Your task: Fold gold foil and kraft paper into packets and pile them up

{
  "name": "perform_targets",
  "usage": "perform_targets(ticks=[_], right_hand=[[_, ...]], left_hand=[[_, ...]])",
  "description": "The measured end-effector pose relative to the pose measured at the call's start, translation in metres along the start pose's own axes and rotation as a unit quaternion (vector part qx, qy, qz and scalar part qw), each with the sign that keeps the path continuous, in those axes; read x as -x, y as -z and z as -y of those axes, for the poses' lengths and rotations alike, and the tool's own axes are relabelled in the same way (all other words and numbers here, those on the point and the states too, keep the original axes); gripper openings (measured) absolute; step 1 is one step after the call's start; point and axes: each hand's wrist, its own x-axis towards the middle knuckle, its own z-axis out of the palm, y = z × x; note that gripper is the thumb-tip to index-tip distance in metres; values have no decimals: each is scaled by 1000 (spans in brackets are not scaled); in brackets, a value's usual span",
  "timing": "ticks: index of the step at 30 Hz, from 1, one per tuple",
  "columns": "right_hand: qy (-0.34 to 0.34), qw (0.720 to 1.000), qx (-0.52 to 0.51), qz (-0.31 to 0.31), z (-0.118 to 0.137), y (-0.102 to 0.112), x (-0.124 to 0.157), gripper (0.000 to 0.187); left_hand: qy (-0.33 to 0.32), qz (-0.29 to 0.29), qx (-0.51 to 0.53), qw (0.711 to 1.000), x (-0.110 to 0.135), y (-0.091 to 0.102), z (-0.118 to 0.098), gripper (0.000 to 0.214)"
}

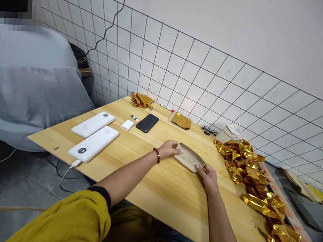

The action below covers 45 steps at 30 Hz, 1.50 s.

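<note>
A sheet of brownish-grey paper (190,158), slightly curled, is held up a little over the wooden table (161,185). At its left end, my left hand (169,149) pinches it between thumb and fingers; a red bead bracelet circles that wrist. My right hand (207,176) grips its lower right corner, thumb on top. Folded gold foil pieces (245,167) lie heaped to the right of my right hand. Beyond the paper rests a flat stack of gold foil sheets (180,120).
Two white power banks (95,143), one with a cable plugged in, lie at the left. A black phone (147,123), white small box (127,125), marker (166,107), glasses (209,131) and gold strips (141,100) sit farther back. A person (37,83) is at the left.
</note>
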Motion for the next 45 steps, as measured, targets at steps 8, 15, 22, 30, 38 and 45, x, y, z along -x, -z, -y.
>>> perform_targets(ticks=[8, 15, 22, 30, 38, 45], right_hand=[[-16, 995, -79, 52, 4, 5, 3, 52], [7, 996, -72, 50, -8, 7, -1, 22], [11, 992, -5, 129, -1, 5, 4, 28], [41, 998, -41, 28, 2, -5, 2, 39], [7, 997, -76, -18, -3, -10, -5, 43], [19, 993, -118, -23, -3, -4, -4, 32]], left_hand=[[24, 60, -13, 998, 3, -3, -3, 44], [29, -6, 14, 999, -1, 1, -3, 53], [8, -47, 100, 994, -3, 0, -6, 53], [-6, -62, -15, 998, -1, -2, 0, 36], [-10, -17, -12, 1000, 1, -2, -2, 39], [-6, 69, -113, 991, 3, -4, 4, 31]])
